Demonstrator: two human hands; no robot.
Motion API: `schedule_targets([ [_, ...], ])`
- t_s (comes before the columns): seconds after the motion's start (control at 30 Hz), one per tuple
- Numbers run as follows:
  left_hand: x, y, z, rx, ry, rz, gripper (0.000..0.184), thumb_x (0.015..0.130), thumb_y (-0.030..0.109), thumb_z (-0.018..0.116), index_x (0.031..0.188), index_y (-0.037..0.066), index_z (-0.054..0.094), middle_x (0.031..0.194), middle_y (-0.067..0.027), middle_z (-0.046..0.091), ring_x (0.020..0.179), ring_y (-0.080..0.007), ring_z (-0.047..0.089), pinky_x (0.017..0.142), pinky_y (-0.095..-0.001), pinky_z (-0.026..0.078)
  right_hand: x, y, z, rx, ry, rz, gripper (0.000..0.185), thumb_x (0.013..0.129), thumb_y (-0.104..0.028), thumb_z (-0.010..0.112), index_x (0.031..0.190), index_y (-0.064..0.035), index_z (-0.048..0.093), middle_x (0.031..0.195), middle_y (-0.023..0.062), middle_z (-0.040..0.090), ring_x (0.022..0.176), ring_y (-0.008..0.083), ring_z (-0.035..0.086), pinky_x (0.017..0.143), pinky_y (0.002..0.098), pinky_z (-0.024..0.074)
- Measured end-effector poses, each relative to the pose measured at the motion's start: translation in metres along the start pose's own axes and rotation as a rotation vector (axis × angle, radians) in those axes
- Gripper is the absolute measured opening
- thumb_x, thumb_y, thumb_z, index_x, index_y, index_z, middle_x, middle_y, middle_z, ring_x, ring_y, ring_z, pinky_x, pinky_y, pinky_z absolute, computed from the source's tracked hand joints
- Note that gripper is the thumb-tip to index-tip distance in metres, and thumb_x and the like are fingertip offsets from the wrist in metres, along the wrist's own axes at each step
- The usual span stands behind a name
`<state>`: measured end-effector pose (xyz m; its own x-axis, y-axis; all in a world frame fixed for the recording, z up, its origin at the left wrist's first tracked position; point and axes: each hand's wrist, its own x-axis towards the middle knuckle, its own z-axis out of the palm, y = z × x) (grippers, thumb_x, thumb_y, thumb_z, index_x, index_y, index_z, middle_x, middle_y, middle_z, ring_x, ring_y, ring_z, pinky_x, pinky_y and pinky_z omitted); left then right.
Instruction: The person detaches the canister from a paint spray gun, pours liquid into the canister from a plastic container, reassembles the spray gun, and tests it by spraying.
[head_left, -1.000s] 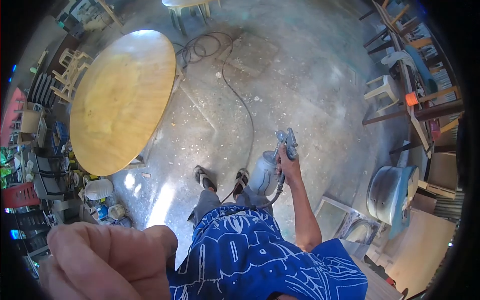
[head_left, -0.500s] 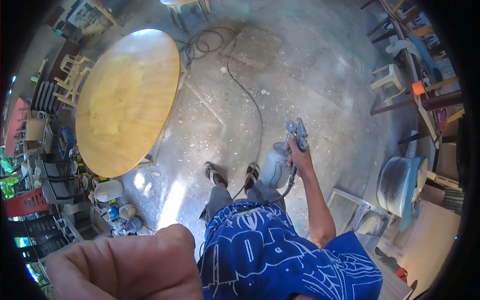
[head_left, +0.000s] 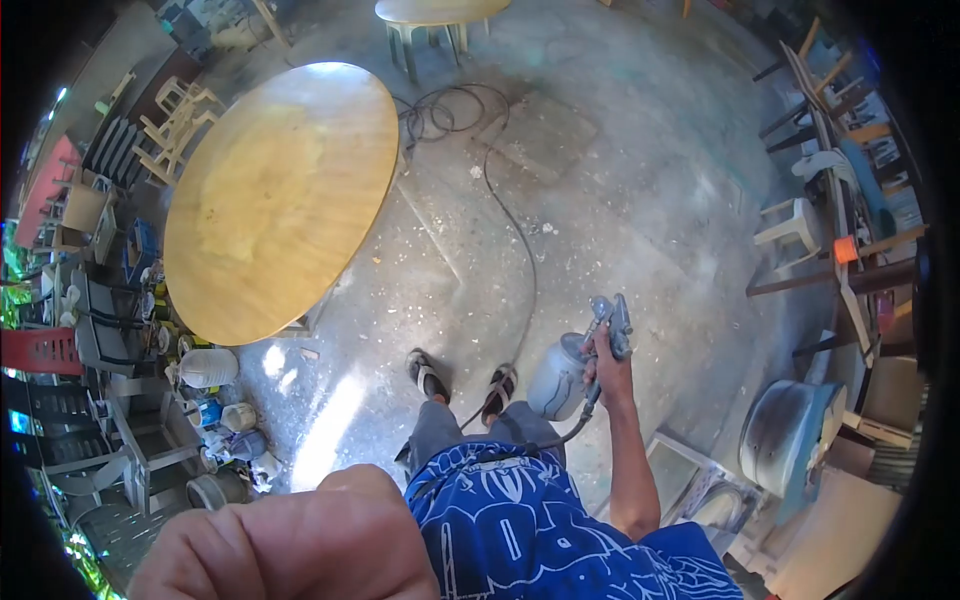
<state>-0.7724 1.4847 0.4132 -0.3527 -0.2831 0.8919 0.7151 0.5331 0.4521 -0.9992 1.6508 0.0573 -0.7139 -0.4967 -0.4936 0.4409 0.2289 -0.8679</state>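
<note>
My right hand [head_left: 612, 368] grips a grey paint spray gun [head_left: 620, 325] by its handle, with the arm stretched forward and down. Beside that hand, the gun's paint cup [head_left: 558, 382] hangs over the floor. A dark air hose [head_left: 574, 432] runs from the handle back toward my waist. Close to the camera at the bottom, my left hand [head_left: 290, 545] is curled closed; whatever its fingers may hold is hidden. To my left front stands a large round wooden tabletop [head_left: 285, 200], tilted in view, its surface shiny with a paler patch. It is apart from the gun.
The hose [head_left: 530, 250] crosses the floor in front of my feet and lies in loose coils [head_left: 440, 112] farther off. Another round table [head_left: 440, 12] stands at the back. Chairs, jugs [head_left: 208, 367] and cans crowd the left; a stool [head_left: 790, 232] and a drum [head_left: 785, 440] are right.
My right hand and the spray gun now appear lower and slightly farther right, nearer my body. The room has shifted in view as my head moved. My left hand stays closed near the camera.
</note>
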Motion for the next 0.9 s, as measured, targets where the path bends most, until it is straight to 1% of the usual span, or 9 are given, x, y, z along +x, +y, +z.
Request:
schedule_targets([
  [0.13,0.006,0.005,-0.002,0.004,-0.002,0.015,0.035,0.083,0.01,0.069,0.117,0.01,0.063,0.115,0.0054,0.061,0.081,-0.0043,0.061,0.067,-0.0211,0.044,0.0,0.002,0.004,-0.016,0.047,-0.028,0.034,0.098,-0.038,0.056,0.093,-0.0041,0.057,0.075,0.0055,0.059,0.04,0.0085,0.047,0.036,0.025,0.038],
  [0.17,0.007,0.006,-0.002,0.002,-0.001,0.019,0.036,0.083,0.01,0.069,0.117,0.01,0.063,0.115,0.0056,0.061,0.081,-0.0042,0.061,0.067,-0.0209,0.044,0.002,0.003,0.004,0.033,0.064,-0.015,0.033,0.098,-0.036,0.056,0.087,-0.0046,0.057,0.069,0.0038,0.056,0.039,0.0087,0.047,0.035,0.0252,0.0374],
  [0.27,0.013,0.011,-0.002,0.001,-0.02,0.05,0.036,0.083,0.007,0.07,0.118,0.01,0.063,0.116,0.006,0.061,0.08,-0.0037,0.061,0.066,-0.0203,0.044,0.0,-0.001,0.003,0.02,0.025,-0.001,0.034,0.098,-0.035,0.055,0.08,-0.006,0.055,0.061,0.0014,0.052,0.04,0.0085,0.046,0.036,0.0254,0.0372],
  [0.37,0.02,0.019,-0.004,-0.006,-0.051,0.064,0.037,0.083,0.005,0.07,0.118,0.01,0.063,0.117,0.0064,0.061,0.08,-0.0032,0.061,0.065,-0.0197,0.044,-0.003,-0.009,0.007,-0.002,0.054,-0.003,0.036,0.099,-0.035,0.055,0.075,-0.0074,0.052,0.056,-0.0005,0.048,0.04,0.0086,0.046,0.035,0.0258,0.0372],
  [0.47,0.034,0.031,-0.003,-0.001,-0.099,0.071,0.038,0.083,0.003,0.07,0.119,0.011,0.062,0.119,0.0068,0.061,0.08,-0.0027,0.062,0.065,-0.0191,0.044,0.0,-0.003,0.005,-0.013,0.028,-0.029,0.037,0.098,-0.035,0.055,0.075,-0.0073,0.052,0.057,-0.0006,0.048,0.039,0.009,0.045,0.035,0.0264,0.037],
  [0.5,0.037,0.035,0.005,0.006,-0.043,0.065,0.036,0.083,0.003,0.07,0.118,0.01,0.063,0.118,0.0068,0.062,0.08,-0.0032,0.062,0.065,-0.0195,0.044,0.0,-0.002,0.006,-0.012,0.035,-0.008,0.037,0.098,-0.036,0.055,0.076,-0.0068,0.052,0.057,-0.0006,0.047,0.038,0.0094,0.045,0.034,0.0269,0.0373],
  [0.63,0.046,0.036,0.005,0.013,-0.057,0.116,0.032,0.085,0.008,0.069,0.116,0.011,0.061,0.115,0.0067,0.062,0.084,-0.0062,0.062,0.068,-0.0216,0.045,0.002,-0.004,0.007,-0.066,0.041,-0.01,0.039,0.098,-0.04,0.054,0.075,-0.009,0.052,0.058,-0.0009,0.048,0.039,0.009,0.045,0.035,0.0265,0.0382],
  [0.73,0.046,0.033,0.01,0.027,-0.05,0.128,0.03,0.087,0.01,0.067,0.117,0.011,0.061,0.115,0.0062,0.062,0.088,-0.0076,0.061,0.071,-0.023,0.046,0.004,-0.001,0.008,-0.025,0.038,-0.051,0.039,0.098,-0.04,0.054,0.075,-0.009,0.052,0.058,-0.0008,0.048,0.04,0.0088,0.046,0.036,0.0264,0.0382],
  [0.9,0.039,0.025,0.022,0.097,-0.019,0.151,0.027,0.09,0.012,0.064,0.117,0.013,0.061,0.115,0.0052,0.062,0.095,-0.01,0.06,0.076,-0.0253,0.046,0.017,-0.011,0.001,-0.118,0.06,-0.117,0.037,0.099,-0.037,0.053,0.075,-0.009,0.052,0.057,-0.001,0.048,0.04,0.0088,0.046,0.036,0.0264,0.0378],
])
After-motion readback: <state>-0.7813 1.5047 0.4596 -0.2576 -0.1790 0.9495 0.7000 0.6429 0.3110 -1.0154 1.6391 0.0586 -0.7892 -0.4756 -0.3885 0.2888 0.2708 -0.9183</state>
